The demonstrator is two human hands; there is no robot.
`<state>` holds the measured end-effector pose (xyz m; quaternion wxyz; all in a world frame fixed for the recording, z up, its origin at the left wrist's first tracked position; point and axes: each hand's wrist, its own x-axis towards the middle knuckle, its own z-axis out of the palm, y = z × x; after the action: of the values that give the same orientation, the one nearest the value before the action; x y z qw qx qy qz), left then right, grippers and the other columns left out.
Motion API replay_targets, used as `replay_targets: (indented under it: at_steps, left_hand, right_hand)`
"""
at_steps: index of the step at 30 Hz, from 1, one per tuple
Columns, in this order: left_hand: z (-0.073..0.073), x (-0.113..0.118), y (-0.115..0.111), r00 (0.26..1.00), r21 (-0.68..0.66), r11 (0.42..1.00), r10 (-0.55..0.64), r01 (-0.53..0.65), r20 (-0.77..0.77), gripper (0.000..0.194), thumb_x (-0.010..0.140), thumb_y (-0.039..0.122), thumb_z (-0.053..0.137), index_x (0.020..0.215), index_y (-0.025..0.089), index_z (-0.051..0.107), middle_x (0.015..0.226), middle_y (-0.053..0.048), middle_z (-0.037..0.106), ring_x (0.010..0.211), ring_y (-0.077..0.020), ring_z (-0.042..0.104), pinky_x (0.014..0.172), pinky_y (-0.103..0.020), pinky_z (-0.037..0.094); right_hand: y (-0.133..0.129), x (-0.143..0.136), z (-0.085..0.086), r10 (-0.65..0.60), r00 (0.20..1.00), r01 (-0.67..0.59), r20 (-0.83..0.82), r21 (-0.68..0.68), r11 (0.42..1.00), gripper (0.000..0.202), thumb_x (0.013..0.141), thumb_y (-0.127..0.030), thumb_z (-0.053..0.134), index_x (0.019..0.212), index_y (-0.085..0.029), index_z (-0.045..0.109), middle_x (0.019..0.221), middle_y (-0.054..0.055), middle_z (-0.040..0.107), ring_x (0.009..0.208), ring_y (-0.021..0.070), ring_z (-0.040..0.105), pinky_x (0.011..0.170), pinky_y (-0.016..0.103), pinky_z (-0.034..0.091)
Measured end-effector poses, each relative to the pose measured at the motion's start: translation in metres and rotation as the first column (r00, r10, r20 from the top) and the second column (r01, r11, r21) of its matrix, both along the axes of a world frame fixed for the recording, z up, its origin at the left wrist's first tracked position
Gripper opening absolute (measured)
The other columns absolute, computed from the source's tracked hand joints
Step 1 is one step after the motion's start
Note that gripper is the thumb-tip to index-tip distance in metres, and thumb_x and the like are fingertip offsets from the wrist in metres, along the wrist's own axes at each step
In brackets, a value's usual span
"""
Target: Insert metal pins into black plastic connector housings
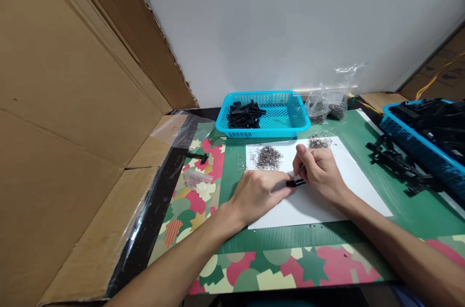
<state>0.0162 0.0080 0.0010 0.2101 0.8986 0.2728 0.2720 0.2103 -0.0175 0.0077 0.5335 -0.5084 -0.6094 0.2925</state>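
My left hand [256, 193] lies over the white paper [348, 181], its thumb and fingers closed on the end of a small black plastic part [297, 182]. My right hand [319, 171] is closed in a pinch just above the same part and hides its right end. Something thin shows between the right fingers, perhaps a slim tool; its kind cannot be made out. Behind my left hand is a pile of small metal pieces [269, 157], too fine to name. A second pile of metal pieces [319, 141] lies beyond my right hand.
A blue basket [263, 132] at the back holds several black parts. Clear bags [327, 106] stand beside it. At right, loose black parts [399, 164] lie by a fuller blue basket [417, 137]. A small plastic bag [197, 177] and black piece [198, 156] lie left, near cardboard [83, 118].
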Motion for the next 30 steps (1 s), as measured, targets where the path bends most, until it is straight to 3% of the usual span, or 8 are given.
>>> replay_targets:
  at_steps: [6,12,16,23,30]
  left_hand:
    - [-0.0034,-0.0008,0.0009,1.000,0.052,0.999,-0.008,0.009,-0.012,0.016,0.093,0.027,0.079,0.108,0.022,0.081,0.097,0.000,0.085,0.072,-0.0169,0.077,0.062,-0.025,0.052]
    - [-0.0034,-0.0003,0.0011,1.000,0.088,0.996,-0.014,0.015,-0.012,0.012,0.095,0.027,0.077,0.105,0.022,0.081,0.093,0.000,0.085,0.078,-0.0184,0.079,0.063,-0.025,0.050]
    - [-0.0052,-0.0006,0.0029,0.999,0.111,0.993,-0.027,0.030,-0.029,0.011,0.098,0.028,0.073,0.101,0.022,0.080,0.087,0.000,0.083,0.070,-0.0163,0.076,0.059,-0.025,0.047]
    - [-0.0048,-0.0002,0.0023,0.999,0.107,0.994,-0.029,0.032,-0.027,0.009,0.097,0.026,0.074,0.101,0.021,0.080,0.088,0.000,0.083,0.072,-0.0175,0.076,0.061,-0.026,0.048]
    - [-0.0040,0.0010,0.0018,0.999,0.133,0.991,-0.028,0.031,-0.030,0.013,0.098,0.029,0.071,0.102,0.022,0.082,0.084,0.000,0.083,0.070,-0.0173,0.076,0.059,-0.026,0.048]
  right_hand:
    - [0.0025,-0.0033,-0.0034,-0.003,1.000,0.004,0.014,-0.017,1.000,0.080,0.107,-0.065,0.043,0.041,-0.020,0.046,0.040,-0.001,0.044,0.040,0.0092,0.040,0.048,0.027,0.033]
    - [0.0013,-0.0044,-0.0085,0.010,0.999,-0.009,0.053,-0.026,1.000,0.079,0.107,-0.066,0.042,0.042,-0.020,0.046,0.039,-0.001,0.043,0.039,0.0090,0.039,0.047,0.027,0.033]
    - [0.0022,-0.0049,-0.0079,0.005,0.995,-0.005,0.097,-0.001,1.000,0.080,0.107,-0.067,0.041,0.042,-0.020,0.047,0.039,-0.001,0.045,0.038,0.0092,0.041,0.049,0.027,0.035]
    - [0.0001,-0.0029,-0.0037,-0.028,0.999,0.028,0.018,0.015,0.999,0.079,0.108,-0.065,0.041,0.042,-0.021,0.044,0.040,-0.002,0.042,0.039,0.0092,0.039,0.046,0.027,0.032]
    - [-0.0023,-0.0052,-0.0060,0.001,0.991,-0.009,0.134,0.063,0.998,0.079,0.110,-0.062,0.037,0.043,-0.021,0.045,0.040,-0.001,0.046,0.038,0.0088,0.041,0.050,0.026,0.037]
